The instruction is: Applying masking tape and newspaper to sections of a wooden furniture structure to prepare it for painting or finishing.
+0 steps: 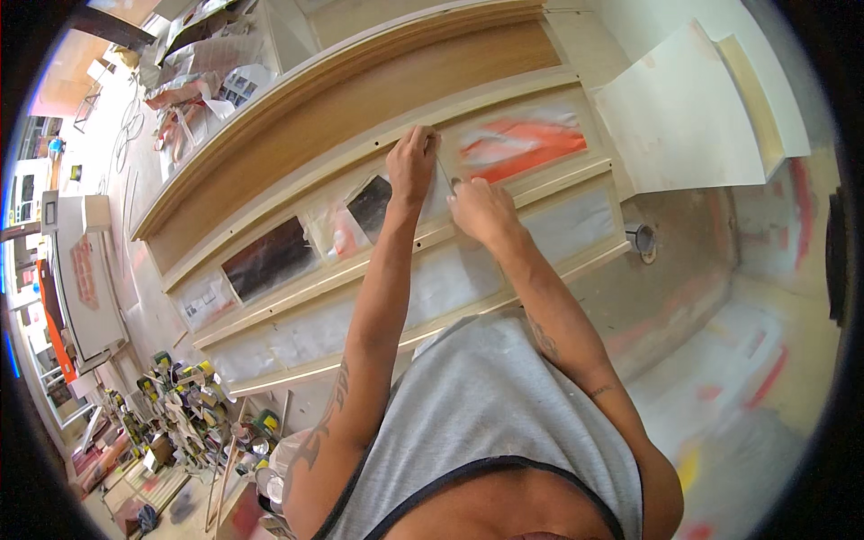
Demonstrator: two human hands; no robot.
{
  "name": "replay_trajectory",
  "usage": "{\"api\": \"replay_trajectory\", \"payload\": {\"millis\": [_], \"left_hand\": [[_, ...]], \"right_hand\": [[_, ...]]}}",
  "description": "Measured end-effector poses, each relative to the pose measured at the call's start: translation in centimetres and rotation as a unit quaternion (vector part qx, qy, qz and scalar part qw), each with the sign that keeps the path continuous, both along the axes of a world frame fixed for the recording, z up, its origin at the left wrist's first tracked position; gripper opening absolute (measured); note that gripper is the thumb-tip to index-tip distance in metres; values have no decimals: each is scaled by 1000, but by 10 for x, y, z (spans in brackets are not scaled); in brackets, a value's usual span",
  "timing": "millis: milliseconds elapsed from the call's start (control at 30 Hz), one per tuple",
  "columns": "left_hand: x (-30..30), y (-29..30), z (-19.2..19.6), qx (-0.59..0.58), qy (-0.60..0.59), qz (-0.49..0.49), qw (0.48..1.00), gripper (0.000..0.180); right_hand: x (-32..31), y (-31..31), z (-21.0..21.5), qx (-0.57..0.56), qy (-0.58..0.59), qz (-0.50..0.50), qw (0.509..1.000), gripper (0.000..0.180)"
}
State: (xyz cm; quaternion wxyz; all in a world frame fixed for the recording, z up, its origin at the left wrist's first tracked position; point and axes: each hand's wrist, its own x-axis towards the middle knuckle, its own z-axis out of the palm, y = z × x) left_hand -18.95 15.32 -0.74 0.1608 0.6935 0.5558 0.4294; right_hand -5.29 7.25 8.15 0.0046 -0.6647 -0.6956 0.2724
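Panelled frame: left hand at rail edge, right hand apart, between rails; grips unclear.

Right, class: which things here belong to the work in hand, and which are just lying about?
Apparently part of the work:
long wooden frame
left hand and right hand, over the frame
orange-streaked sheet
dark sheet

Apparently just lying about:
crumpled heap of sheets
jumbled containers
curved white panel

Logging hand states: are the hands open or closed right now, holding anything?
Left hand: closed, fingers curled at the wooden rail; anything held can't be told.
Right hand: fingers curled closed; any hold can't be told.
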Motion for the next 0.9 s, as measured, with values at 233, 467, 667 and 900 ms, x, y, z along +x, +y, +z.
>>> {"api": "replay_trajectory", "payload": {"millis": [233, 467, 667, 900], "left_hand": [[2, -1, 3, 29, -3, 3, 1000, 11], [2, -1, 3, 40, 9, 2, 999, 10], [3, -2, 4, 23, 25, 3, 999, 10], [4, -2, 5, 17, 40, 16, 999, 10]], "right_hand": [[2, 18, -4, -71, -10, 15, 997, 37], [1, 25, -1, -85, -17, 12, 996, 38], [-1, 30, 6, -105, -29, 21, 994, 37], [0, 32, 7, -103, -30, 16, 994, 37]]}}
